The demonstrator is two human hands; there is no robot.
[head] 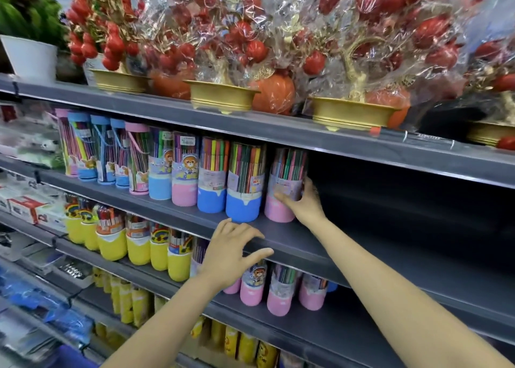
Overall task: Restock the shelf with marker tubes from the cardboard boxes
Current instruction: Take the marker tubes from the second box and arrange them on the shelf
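Observation:
A row of clear marker tubes with blue and pink bases stands on the dark grey shelf (pixel 278 236). My right hand (pixel 302 200) is wrapped around the rightmost tube, a pink-based marker tube (pixel 285 186), which stands upright on the shelf. Beside it on the left is a blue-based tube (pixel 243 184). My left hand (pixel 232 252) rests with spread fingers on the front edge of that shelf and holds nothing. No cardboard box is in view.
To the right of the pink-based tube the shelf is dark and bare. Wrapped red fruit ornaments in gold pots (pixel 223 99) fill the shelf above. Yellow-based tubes (pixel 139 245) and pink-based tubes (pixel 280 295) stand on the shelf below.

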